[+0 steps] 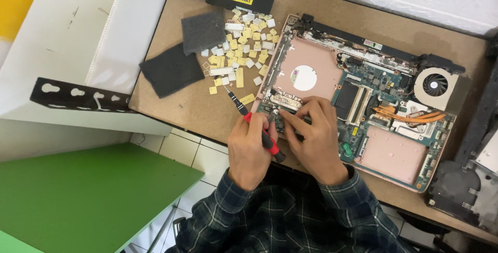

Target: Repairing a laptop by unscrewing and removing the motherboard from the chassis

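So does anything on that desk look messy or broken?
Yes. Loose keyboard keycaps lie scattered in a heap on the board, beside two grey foam pads. The laptop base lies open, its circuit board and fan bare. The left hand holds a red screwdriver at its edge.

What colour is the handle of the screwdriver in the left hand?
Red and black, clearest in the head view: the slim screwdriver held by the left hand.
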